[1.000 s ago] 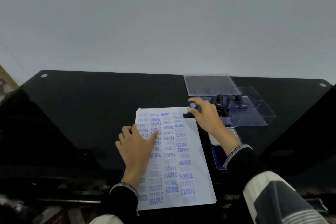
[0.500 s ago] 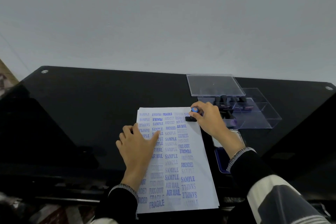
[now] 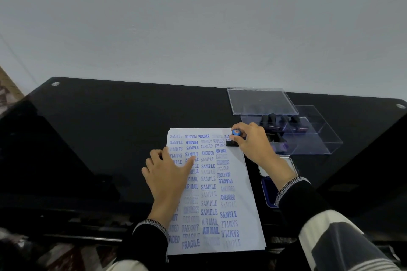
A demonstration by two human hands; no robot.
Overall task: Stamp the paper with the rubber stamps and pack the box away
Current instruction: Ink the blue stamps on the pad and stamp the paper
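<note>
Little has moved since the earlier frames: the right hand (image 3: 253, 143) keeps its fingers (image 3: 239, 138) clenched around the rubber stamp (image 3: 234, 138), pressed on the paper's (image 3: 246, 204) far right corner, so another imprint is likely being made. Left hand (image 3: 167, 174) lies flat, fingers released, holding the paper's left side to the bench (image 3: 110, 127)

black glass table (image 3: 110, 138) | pale grey wall (image 3: 198, 17) behind
</note>
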